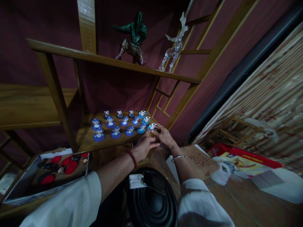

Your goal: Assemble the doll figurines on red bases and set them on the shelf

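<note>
1. In the head view, the figure (151,126) that we attended to stood on the shelf (82,144), at the right end of the front row. It lay forward and left of our right hand (166,138), and forward and right of our left hand (143,148). The right hand was the nearer, its fingertips at the figure's right side.
2. We judged the figure's long axis to be roughly upright over its round base; it was too small to tell any lean.
3. Our right fingers curled toward the figure, touching or nearly so; we could not tell whether they gripped it. Our left fingers were partly spread just below it, and we could not tell whether they pinched anything.
4. We counted fourteen figures in all: four on light blue bases, seven on purple bases, three on black bases at the back.
5. Above, we saw two statues: one green man (137,37), one clear deer (174,52).
6. Besides these, we counted one phone (154,182) near our forearms and one box (21,183) of red and black pieces, which overlapped too much to count.
</note>
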A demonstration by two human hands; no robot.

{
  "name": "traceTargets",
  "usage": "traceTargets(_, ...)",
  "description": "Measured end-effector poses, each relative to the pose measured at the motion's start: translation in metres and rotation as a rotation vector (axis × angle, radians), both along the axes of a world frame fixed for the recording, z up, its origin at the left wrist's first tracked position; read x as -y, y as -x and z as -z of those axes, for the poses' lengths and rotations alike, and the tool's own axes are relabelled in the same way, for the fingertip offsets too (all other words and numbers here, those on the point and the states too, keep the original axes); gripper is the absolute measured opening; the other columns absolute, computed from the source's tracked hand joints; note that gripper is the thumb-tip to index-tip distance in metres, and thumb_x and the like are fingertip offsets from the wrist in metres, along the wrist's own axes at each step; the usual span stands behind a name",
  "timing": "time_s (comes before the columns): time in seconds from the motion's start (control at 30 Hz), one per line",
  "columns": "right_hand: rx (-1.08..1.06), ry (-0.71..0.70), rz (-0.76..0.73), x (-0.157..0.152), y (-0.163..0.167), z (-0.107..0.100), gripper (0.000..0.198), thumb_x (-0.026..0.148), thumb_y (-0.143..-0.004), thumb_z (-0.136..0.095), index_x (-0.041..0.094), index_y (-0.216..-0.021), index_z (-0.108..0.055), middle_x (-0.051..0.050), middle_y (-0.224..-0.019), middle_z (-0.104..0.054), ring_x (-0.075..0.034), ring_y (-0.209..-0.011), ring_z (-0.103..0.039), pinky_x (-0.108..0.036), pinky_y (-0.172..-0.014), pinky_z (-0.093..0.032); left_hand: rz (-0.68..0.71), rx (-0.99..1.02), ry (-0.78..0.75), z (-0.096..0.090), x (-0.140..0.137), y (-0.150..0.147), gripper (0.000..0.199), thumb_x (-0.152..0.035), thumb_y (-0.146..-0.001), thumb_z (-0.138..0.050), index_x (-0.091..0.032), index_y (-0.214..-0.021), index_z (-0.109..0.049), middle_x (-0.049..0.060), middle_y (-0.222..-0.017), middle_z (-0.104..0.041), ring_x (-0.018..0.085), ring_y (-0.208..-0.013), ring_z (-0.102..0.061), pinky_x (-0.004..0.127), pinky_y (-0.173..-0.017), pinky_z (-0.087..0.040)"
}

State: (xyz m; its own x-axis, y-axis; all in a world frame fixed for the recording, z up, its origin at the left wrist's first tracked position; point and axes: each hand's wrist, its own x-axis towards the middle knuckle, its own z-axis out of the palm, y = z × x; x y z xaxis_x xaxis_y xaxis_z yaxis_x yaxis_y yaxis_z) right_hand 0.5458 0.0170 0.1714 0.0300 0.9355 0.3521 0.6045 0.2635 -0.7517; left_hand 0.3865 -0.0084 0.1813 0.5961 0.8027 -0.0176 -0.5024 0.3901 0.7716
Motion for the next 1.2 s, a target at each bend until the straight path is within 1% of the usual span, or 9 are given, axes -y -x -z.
traceTargets(0.13,-0.003,-0.013,0.027,-0.0007,-0.0004,0.0024,0.033,0.032,-0.073,-0.061,0.021,-0.104,-0.058,-0.004,-0.107,-0.063,-0.019,-0.101,-0.057,-0.037,-0.094,-0.041,-0.006,-0.015,0.017,0.001,-0.0002,-0.0005,0.056,-0.005,-0.069,-0.051,-0.027,-0.12,-0.049,0.006,-0.123,-0.051,0.019,-0.101,-0.055,0.041,-0.085,-0.05)
traceTargets(0.23,0.007,-0.017,0.065,0.0011,0.0014,0.0019,0.034,0.032,-0.072,-0.062,0.021,-0.104,-0.059,-0.004,-0.107,-0.063,-0.019,-0.102,-0.056,-0.037,-0.095,-0.04,-0.016,-0.035,0.025,0.0008,0.0007,0.0001,0.057,-0.006,-0.069,-0.051,-0.027,-0.121,-0.048,0.006,-0.129,-0.046,0.021,-0.104,-0.054,0.041,-0.085,-0.05)
traceTargets(0.3,0.027,-0.023,0.097,0.0022,0.0021,0.0016,0.035,0.033,-0.071,-0.063,0.022,-0.104,-0.059,-0.004,-0.107,-0.062,-0.02,-0.103,-0.055,-0.038,-0.096,-0.039,-0.013,-0.038,0.011,0.0008,0.0013,0.0005,0.057,-0.007,-0.069,-0.051,-0.028,-0.122,-0.048,0.005,-0.132,-0.044,0.021,-0.106,-0.053,0.041,-0.084,-0.05)
traceTargets(0.4,0.055,-0.014,0.122,0.0021,0.0008,0.003,0.037,0.035,-0.07,-0.063,0.021,-0.104,-0.06,-0.005,-0.108,-0.061,-0.021,-0.103,-0.055,-0.039,-0.095,-0.04,-0.001,-0.03,-0.026,0.0013,0.002,0.001,0.057,-0.008,-0.069,-0.052,-0.028,-0.122,-0.048,0.006,-0.131,-0.045,0.022,-0.107,-0.052,0.041,-0.085,-0.05)
traceTargets(0.57,0.002,-0.007,0.103,-0.0011,-0.002,0.0058,0.042,0.035,-0.067,-0.067,0.023,-0.107,-0.059,-0.004,-0.108,-0.062,-0.021,-0.103,-0.055,-0.04,-0.094,-0.041,0.01,-0.038,-0.033,0.0016,0.0035,0.0027,0.055,-0.009,-0.069,-0.052,-0.028,-0.12,-0.049,0.006,-0.128,-0.048,0.023,-0.106,-0.053,0.045,-0.086,-0.048)
traceTargets(0.7,-0.039,0.007,0.075,-0.001,-0.0002,0.0038,0.041,0.035,-0.066,-0.067,0.022,-0.105,-0.06,-0.003,-0.104,-0.064,-0.021,-0.103,-0.056,-0.04,-0.094,-0.042,0.012,-0.021,-0.037,0.0012,0.0048,0.0042,0.052,-0.009,-0.069,-0.053,-0.029,-0.116,-0.052,0.004,-0.127,-0.049,0.022,-0.106,-0.053,0.043,-0.086,-0.048)
traceTargets(0.87,-0.042,0.003,0.048,0.0017,0.0013,0.0009,0.042,0.035,-0.067,-0.066,0.021,-0.106,-0.059,-0.003,-0.105,-0.064,-0.021,-0.104,-0.055,-0.039,-0.094,-0.042,0.008,-0.02,-0.027,-0.0003,0.0051,0.005,0.051,-0.008,-0.068,-0.053,-0.029,-0.115,-0.053,0.004,-0.128,-0.048,0.023,-0.108,-0.052,0.043,-0.086,-0.048)
traceTargets(1.03,-0.039,-0.008,0.066,0.0026,0.0015,0.0002,0.042,0.035,-0.066,-0.067,0.022,-0.105,-0.06,-0.003,-0.103,-0.065,-0.021,-0.103,-0.056,-0.039,-0.094,-0.042,0.02,-0.017,-0.033,0.0001,0.0044,0.0049,0.051,-0.008,-0.069,-0.054,-0.028,-0.116,-0.053,0.005,-0.129,-0.048,0.023,-0.108,-0.052,0.041,-0.086,-0.049)
traceTargets(1.2,-0.032,0.003,0.071,0.0025,0.0012,0.0002,0.042,0.035,-0.066,-0.066,0.022,-0.106,-0.059,-0.003,-0.106,-0.064,-0.021,-0.104,-0.055,-0.038,-0.094,-0.041,0.026,-0.024,-0.048,0.0015,0.0034,0.0044,0.053,-0.009,-0.068,-0.053,-0.028,-0.117,-0.051,0.005,-0.129,-0.048,0.023,-0.109,-0.051,0.042,-0.086,-0.048)
